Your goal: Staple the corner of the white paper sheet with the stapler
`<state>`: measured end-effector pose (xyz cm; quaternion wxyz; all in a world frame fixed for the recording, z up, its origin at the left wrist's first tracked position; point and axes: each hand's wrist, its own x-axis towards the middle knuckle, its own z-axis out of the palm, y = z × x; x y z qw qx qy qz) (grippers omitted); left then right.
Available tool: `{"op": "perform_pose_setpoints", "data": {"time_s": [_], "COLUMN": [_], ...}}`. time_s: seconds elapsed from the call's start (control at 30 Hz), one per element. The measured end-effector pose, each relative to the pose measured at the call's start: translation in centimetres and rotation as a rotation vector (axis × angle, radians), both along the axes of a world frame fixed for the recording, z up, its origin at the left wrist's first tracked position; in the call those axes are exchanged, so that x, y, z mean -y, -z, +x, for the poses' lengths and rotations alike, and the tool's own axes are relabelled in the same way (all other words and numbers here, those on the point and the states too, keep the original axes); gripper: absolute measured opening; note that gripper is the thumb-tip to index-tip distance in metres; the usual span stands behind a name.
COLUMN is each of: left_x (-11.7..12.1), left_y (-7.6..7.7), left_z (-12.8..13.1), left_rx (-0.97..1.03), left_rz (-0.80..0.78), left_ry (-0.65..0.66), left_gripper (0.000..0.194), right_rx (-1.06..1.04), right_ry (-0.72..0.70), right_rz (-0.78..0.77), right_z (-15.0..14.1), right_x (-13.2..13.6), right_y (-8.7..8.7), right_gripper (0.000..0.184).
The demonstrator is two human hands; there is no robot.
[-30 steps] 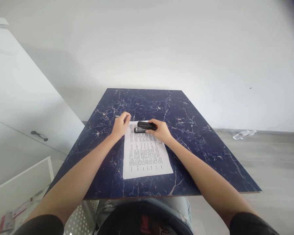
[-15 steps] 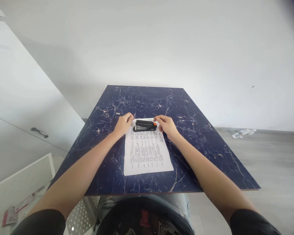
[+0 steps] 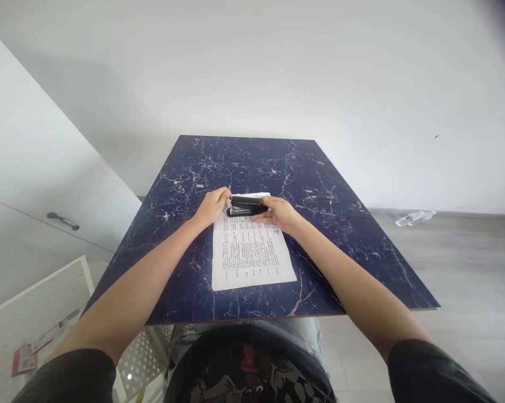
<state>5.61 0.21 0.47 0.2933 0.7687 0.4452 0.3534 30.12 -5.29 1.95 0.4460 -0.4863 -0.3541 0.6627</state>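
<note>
A black stapler point(image 3: 247, 205) lies crosswise over the top part of the printed paper point(image 3: 252, 257), its jaws parted and pointing left. Its hinge end, with an orange patch, is in the grip of my right hand point(image 3: 281, 214), thumb above and fingers underneath. My left hand point(image 3: 214, 206) is closed at the paper's top left corner, fingertips pinched just beside the stapler's front end. The corner itself is mostly hidden by those fingers. Whether the paper is one sheet or a stack, I cannot tell.
The dark blue marbled table point(image 3: 235, 162) carries a small pale piece point(image 3: 200, 186) left of the paper. A white cabinet with a dark handle point(image 3: 62, 220) stands at the left. On the floor at right lies a clear plastic bottle point(image 3: 415, 218).
My right hand has gone from touching the stapler's hinge end to gripping it. The stapler now appears slightly raised and turned. My left hand stays at the corner. The view has shifted slightly.
</note>
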Motion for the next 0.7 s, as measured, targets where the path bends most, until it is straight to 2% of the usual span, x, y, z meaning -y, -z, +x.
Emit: {"op": "perform_pose_setpoints", "data": {"time_s": [0.23, 0.4, 0.53, 0.7], "left_x": [-0.3, -0.8, -1.8, -2.3], "left_y": [0.6, 0.8, 1.1, 1.4], "left_z": [-0.2, -0.2, -0.4, -0.9], "left_rx": [0.14, 0.534, 0.755, 0.857], "left_rz": [-0.015, -0.028, -0.127, -0.182], "left_ry": [-0.09, -0.336, -0.37, -0.392], "left_gripper": [0.042, 0.042, 0.049, 0.052], "right_rx": [-0.028, -0.014, 0.018, 0.026], "right_ry": [-0.009, -0.001, 0.015, 0.022], "right_rz": [0.004, -0.011, -0.008, 0.01], "right_z": [0.1, -0.1, -0.5, -0.5], "right_x": [-0.1, 0.0, 0.1, 0.2], "right_y": [0.1, 0.0, -0.1, -0.1], "right_gripper": [0.021, 0.024, 0.023, 0.023]}}
